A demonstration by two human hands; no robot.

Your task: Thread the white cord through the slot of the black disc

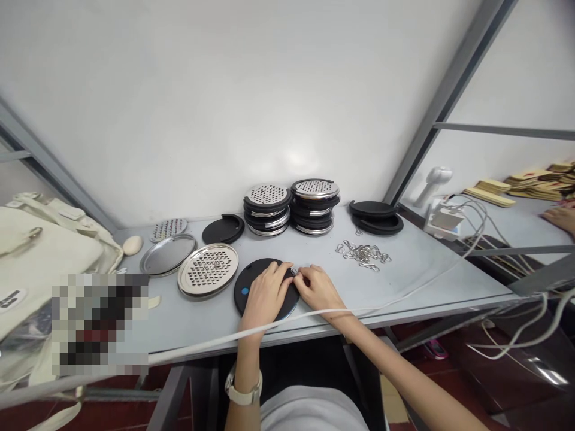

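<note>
On the grey table in front of me lies a black round grater base [245, 276] with a blue dot on it. My left hand [267, 290] is bent over the base and grips it, thumb and fingers close to its right edge. There, a small metal snap hook [294, 271] sits between my two hands. The fingers of my right hand [318, 288] are pinched together on it; their tips partly hide it. A loose pile of similar metal hooks [366, 254] lies to the right. Left of the base rests a round metal grater plate [211, 268].
Two stacks of assembled graters [268, 209] stand by the wall. Black bases [376, 216] lie at back right, another base [222, 229] at back left. Metal discs [168, 254] and a cream bag [49, 251] are left. A white cable [359, 310] crosses before my forearms. Another person's hand [561, 218] shows far right.
</note>
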